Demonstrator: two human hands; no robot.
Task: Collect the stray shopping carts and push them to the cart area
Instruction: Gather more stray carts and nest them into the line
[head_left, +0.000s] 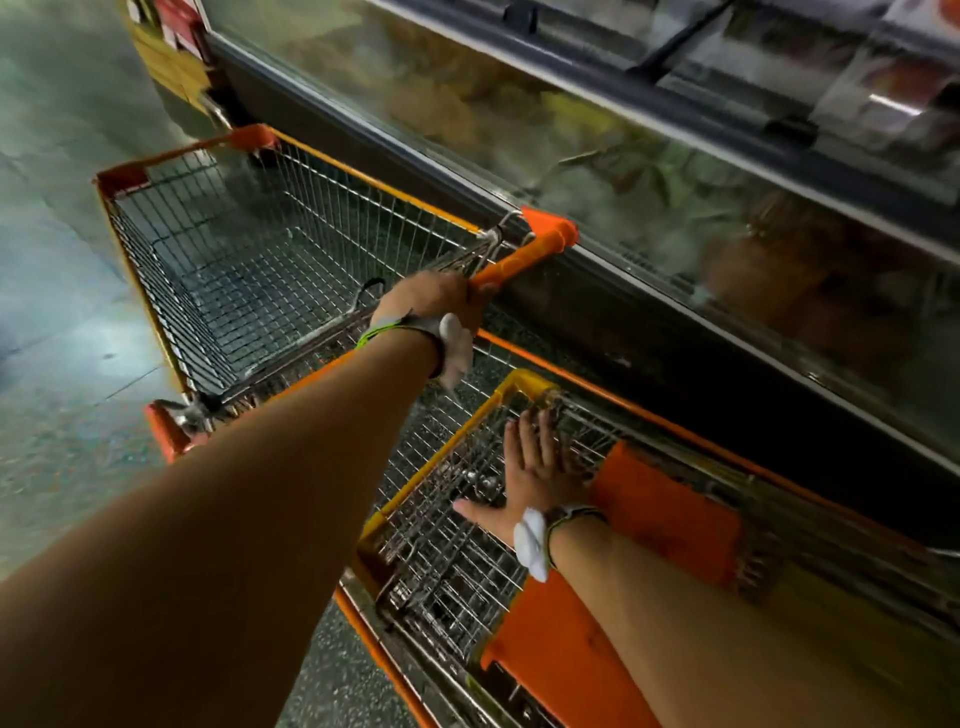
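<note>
Store aisle, speckled grey floor (67, 291), long glass-fronted freezer case (649, 171) running along the right. Nearest: rear cart (452, 587), wire basket with orange-yellow rim and orange seat flap, right below the camera. Right hand (535, 473) lies flat on its folded wire flap, fingers straight and spread, gripping nothing. Further out: left hand (431, 306) curled round the orange handle (524, 257) of the front cart (270, 249), which sits empty just beside the freezer, its rear end at the rear cart's nose. Carts look rigid, steel, moderately heavy but roll freely; castors may swing wide. Best hold is the handle bar; wire mesh is poor grip. Nesting probably next. Farthest: blurred shelving, top left.
</note>
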